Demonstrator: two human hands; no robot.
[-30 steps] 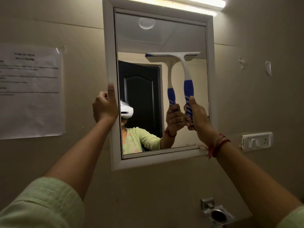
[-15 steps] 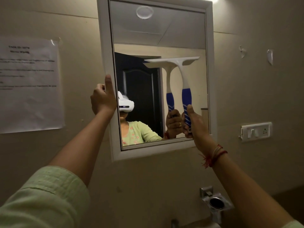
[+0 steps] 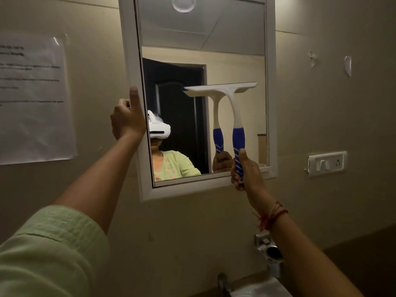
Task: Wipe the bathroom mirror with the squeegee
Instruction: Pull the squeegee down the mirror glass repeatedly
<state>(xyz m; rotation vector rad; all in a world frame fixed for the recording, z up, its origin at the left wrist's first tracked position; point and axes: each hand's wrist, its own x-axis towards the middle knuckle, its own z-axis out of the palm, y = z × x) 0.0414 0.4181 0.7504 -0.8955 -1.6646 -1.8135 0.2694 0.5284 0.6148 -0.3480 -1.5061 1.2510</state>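
Observation:
A white-framed mirror [image 3: 130, 67] hangs on the beige wall. The squeegee [image 3: 234, 108] has a white head and neck and a blue striped handle. Its blade lies flat against the glass at mid height on the right half. My right hand [image 3: 246, 171] grips the blue handle near the mirror's lower right corner. My left hand [image 3: 127, 116] grips the mirror's left frame edge, thumb pointing up along the frame. The glass reflects the squeegee, a person in a green top with a white headset, and a dark door.
A taped paper notice [image 3: 32, 97] is on the wall to the left. A white switch plate [image 3: 326, 162] sits right of the mirror. Below are a chrome holder [image 3: 269, 250], a tap [image 3: 222, 281] and the rim of a basin [image 3: 261, 289].
My right hand has drawn the squeegee down the glass, from the upper part to mid height. My left hand stays on the frame's left edge. The view has tilted downward.

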